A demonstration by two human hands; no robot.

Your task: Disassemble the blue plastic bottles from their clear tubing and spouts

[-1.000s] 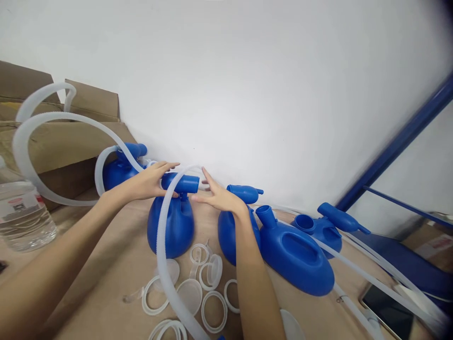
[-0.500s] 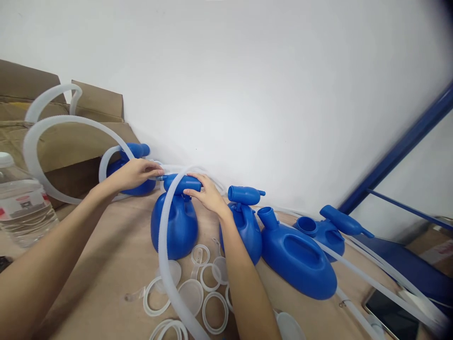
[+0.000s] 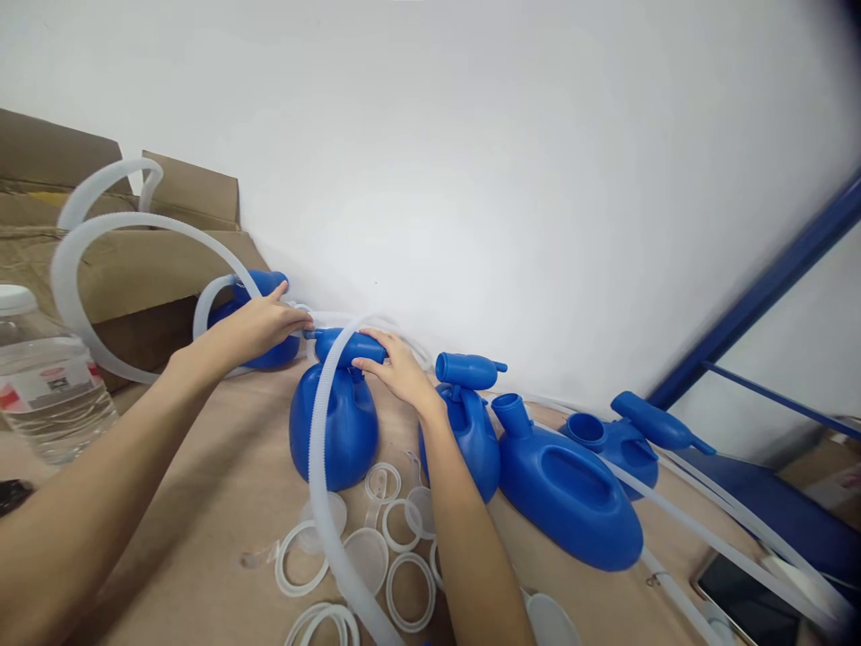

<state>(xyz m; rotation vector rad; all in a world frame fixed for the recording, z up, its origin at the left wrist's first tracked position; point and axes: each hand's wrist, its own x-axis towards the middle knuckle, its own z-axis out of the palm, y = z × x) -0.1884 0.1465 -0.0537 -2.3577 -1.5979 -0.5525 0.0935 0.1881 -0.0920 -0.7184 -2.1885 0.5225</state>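
Note:
My left hand (image 3: 265, 323) is at the narrow end of a blue plastic bottle-neck piece (image 3: 353, 348). Its fingertips come together by the thin spout and one finger sticks up; what lies between them is hidden. My right hand (image 3: 398, 368) grips the wide end of the same piece, thumb in front and fingers over the top. The piece lies crosswise on top of a blue urinal bottle (image 3: 343, 435). A ribbed translucent hose (image 3: 321, 440) passes in front of both. Another hose loop (image 3: 67, 269) runs behind my left wrist.
More blue bottles (image 3: 571, 502) stand to the right, some with neck pieces (image 3: 467, 370). Translucent lids and rings (image 3: 410, 592) lie in front. At left are a cardboard box (image 3: 154, 269), a water bottle (image 3: 50, 386) and another blue bottle (image 3: 273, 353). A phone (image 3: 746, 601) lies right.
One finger of my left hand has lifted away from the spout end. My right hand keeps its grip on the neck piece. The whole view has shifted slightly.

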